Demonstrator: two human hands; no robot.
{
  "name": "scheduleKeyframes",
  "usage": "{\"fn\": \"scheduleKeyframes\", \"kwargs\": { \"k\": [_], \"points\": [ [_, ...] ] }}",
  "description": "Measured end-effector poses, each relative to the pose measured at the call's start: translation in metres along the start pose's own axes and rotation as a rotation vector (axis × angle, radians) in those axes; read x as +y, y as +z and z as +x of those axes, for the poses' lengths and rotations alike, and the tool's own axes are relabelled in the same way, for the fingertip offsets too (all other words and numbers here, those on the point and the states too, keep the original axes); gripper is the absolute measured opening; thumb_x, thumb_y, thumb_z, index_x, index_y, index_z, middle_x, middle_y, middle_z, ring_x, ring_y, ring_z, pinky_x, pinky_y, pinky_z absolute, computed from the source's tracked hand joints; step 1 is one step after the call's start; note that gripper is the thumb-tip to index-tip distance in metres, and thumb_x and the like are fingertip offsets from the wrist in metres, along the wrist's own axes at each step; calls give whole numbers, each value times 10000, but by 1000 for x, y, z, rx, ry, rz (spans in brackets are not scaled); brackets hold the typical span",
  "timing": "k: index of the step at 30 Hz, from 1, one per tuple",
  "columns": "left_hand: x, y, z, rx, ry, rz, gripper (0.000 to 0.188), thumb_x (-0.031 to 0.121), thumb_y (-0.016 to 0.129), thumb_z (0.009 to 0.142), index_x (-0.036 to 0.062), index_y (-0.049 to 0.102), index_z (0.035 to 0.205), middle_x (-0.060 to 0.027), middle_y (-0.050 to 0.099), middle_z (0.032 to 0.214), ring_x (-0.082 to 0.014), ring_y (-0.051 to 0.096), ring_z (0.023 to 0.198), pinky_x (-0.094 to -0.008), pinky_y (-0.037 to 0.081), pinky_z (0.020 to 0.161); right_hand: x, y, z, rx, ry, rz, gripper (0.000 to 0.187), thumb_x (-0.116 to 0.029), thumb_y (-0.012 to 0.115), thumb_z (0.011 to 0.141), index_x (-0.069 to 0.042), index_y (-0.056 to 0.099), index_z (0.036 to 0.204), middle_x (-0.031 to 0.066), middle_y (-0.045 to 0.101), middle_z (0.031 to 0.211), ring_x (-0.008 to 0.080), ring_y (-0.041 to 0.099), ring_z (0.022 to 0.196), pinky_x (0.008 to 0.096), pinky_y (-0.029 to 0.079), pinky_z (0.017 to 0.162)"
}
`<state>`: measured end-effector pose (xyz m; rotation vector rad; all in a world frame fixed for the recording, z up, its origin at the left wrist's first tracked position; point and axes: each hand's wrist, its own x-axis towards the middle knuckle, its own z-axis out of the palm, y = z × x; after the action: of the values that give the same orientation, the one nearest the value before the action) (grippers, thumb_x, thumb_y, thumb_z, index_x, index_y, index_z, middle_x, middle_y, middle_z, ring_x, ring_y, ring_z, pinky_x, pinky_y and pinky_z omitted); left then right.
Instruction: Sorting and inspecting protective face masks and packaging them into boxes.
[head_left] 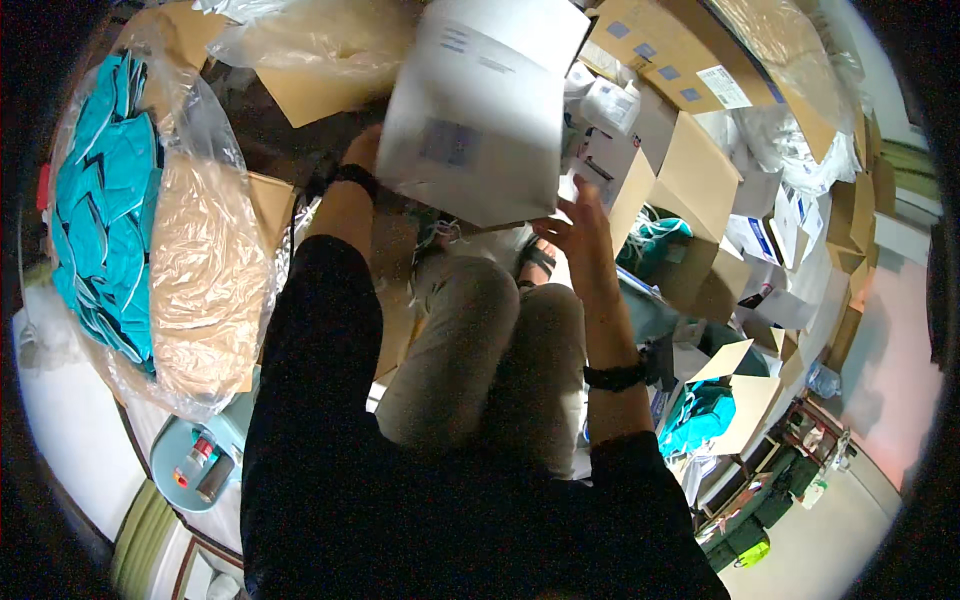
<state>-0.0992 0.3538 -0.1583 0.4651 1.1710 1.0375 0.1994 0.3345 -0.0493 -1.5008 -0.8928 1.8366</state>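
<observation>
Cartons and clear plastic clutter the room on both sides of the seated person. Closest in, a white box (475, 120) sits tilted between the hands, above the knees. Its left edge hides most of the left grip (364, 150), so whether that is clenched cannot be told; the right grip (580, 222) is loosely spread at the lower right corner, clasping nothing. Just right, an open carton (700, 165) contains a teal item with white cords (655, 235). Nearer the body, another carton (752, 405) holds teal pieces (700, 415). Leftward, a clear bag (205, 290) contains layered teal pieces; below it, a blue plastic piece (163, 455) bears a bottle (194, 458).
</observation>
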Motion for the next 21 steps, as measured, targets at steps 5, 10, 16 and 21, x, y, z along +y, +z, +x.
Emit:
{"fn": "scheduleKeyframes", "kwargs": {
  "k": [5,10,16,21],
  "points": [
    [-25,-3,-2,-30,-66,-156,557,459,439,937,43,478,1305,-141,518,1296,-277,480,1158,-379,373,977,-1,19,14,-186,-331,-215,940,-299,796,718,-59,223,1423,186,484,1277,295,519,1141,416,452,933],
    [-21,-1,6,-58,-65,-185,500,407,448,948,42,494,1287,-143,521,1290,-283,486,1143,-380,389,962,15,17,19,104,-509,-738,847,-132,800,674,-37,310,1358,198,548,1201,303,556,1111,385,468,903],
    [-39,-13,-2,-46,-87,-289,432,343,459,962,40,513,1265,-145,524,1282,-290,492,1124,-381,407,944,12,22,28,305,-525,-816,553,9,655,727,-35,468,1245,197,652,991,318,643,955,388,498,818],
    [-49,-13,-19,-38,-125,-279,428,337,454,966,40,505,1270,-146,527,1277,-287,498,1116,-378,413,937,8,23,28,321,-587,-787,396,63,547,758,-35,554,1142,197,657,966,314,654,918,378,502,786]
  ]
}}
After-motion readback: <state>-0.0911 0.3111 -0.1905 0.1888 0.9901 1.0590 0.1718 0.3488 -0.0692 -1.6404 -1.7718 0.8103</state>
